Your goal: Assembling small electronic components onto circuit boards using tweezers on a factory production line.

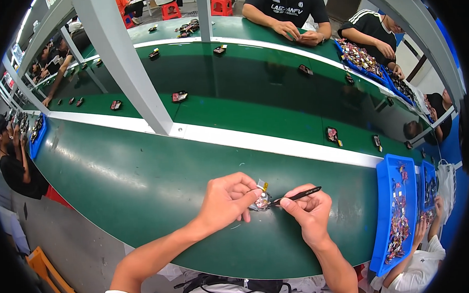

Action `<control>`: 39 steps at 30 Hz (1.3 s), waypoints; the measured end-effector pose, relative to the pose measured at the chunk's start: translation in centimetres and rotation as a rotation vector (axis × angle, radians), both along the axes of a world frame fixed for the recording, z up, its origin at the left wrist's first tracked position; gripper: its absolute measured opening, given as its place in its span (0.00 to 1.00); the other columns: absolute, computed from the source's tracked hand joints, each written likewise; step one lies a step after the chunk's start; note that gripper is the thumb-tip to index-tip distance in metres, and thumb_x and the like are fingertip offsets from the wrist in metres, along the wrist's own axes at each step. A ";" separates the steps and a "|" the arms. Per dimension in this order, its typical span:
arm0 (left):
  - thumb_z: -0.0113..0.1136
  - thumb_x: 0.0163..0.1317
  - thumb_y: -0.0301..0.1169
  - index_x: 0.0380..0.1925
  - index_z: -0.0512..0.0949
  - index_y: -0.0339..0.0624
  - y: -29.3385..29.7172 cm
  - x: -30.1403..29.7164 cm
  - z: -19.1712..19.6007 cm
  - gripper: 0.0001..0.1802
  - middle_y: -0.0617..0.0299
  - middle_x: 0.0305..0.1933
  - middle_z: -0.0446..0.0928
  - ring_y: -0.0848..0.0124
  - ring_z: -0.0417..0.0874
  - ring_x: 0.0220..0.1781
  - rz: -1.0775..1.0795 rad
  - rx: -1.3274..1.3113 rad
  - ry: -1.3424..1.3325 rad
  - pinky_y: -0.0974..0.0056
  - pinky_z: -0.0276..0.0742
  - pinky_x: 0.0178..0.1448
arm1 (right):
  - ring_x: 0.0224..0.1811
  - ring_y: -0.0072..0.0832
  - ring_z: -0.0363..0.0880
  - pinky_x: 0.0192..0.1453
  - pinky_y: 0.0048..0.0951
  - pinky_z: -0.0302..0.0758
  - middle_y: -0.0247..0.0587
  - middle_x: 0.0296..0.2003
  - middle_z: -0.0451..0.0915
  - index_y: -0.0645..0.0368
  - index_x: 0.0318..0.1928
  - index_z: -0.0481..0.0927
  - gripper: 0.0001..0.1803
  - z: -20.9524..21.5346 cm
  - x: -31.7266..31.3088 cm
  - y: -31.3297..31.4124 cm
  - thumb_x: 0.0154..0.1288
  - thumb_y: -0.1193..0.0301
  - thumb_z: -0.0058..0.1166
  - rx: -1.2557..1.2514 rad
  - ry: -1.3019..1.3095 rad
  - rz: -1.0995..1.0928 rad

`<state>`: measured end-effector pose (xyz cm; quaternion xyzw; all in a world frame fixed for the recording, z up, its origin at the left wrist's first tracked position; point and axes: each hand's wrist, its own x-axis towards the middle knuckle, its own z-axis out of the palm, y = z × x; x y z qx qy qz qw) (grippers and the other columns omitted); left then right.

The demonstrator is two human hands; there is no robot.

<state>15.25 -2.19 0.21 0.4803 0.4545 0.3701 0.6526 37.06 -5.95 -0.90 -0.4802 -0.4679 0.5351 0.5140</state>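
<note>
Above the green worktop, my left hand pinches a small electronic assembly between thumb and fingers. It has a dark housing, pinkish parts inside, and a white and yellow tab sticking up at its far side. My right hand is closed around slim black tweezers, held slanted like a pen. Their tip meets or nearly meets the right edge of the assembly. Whether the tip grips anything is too small to tell.
At my right stands a long blue tray with many small wired parts. Beyond a white rail, a green conveyor belt carries several similar assemblies. A grey frame post rises ahead on the left. Other people sit across and beside me.
</note>
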 end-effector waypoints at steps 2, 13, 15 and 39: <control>0.66 0.66 0.25 0.39 0.79 0.30 0.0 0.0 0.1 0.09 0.55 0.32 0.85 0.74 0.84 0.20 -0.007 -0.012 -0.022 0.74 0.71 0.20 | 0.28 0.14 0.76 0.31 0.16 0.69 0.35 0.30 0.82 0.67 0.41 0.81 0.07 -0.2 -0.1 0.0 0.63 0.84 0.65 0.015 0.019 -0.013; 0.66 0.65 0.24 0.36 0.79 0.30 0.0 0.3 0.0 0.06 0.57 0.28 0.84 0.77 0.82 0.19 0.009 0.042 -0.001 0.73 0.71 0.20 | 0.22 0.07 0.67 0.24 0.13 0.59 0.29 0.27 0.80 0.67 0.41 0.82 0.07 -0.3 -0.1 0.2 0.63 0.84 0.65 0.012 0.091 -0.025; 0.66 0.65 0.24 0.36 0.80 0.30 0.0 0.4 -0.1 0.06 0.57 0.28 0.84 0.77 0.82 0.19 0.013 0.043 -0.002 0.73 0.72 0.20 | 0.21 0.05 0.65 0.23 0.14 0.56 0.26 0.24 0.78 0.67 0.40 0.82 0.07 -0.2 0.1 0.1 0.63 0.84 0.66 0.057 -0.013 -0.021; 0.66 0.66 0.25 0.38 0.80 0.30 0.3 3.0 -0.6 0.08 0.54 0.30 0.85 0.75 0.83 0.19 -0.045 0.016 -0.052 0.72 0.73 0.20 | 0.39 0.28 0.88 0.41 0.21 0.82 0.46 0.35 0.85 0.70 0.42 0.80 0.08 -1.2 3.5 0.6 0.64 0.85 0.64 -0.003 0.130 0.062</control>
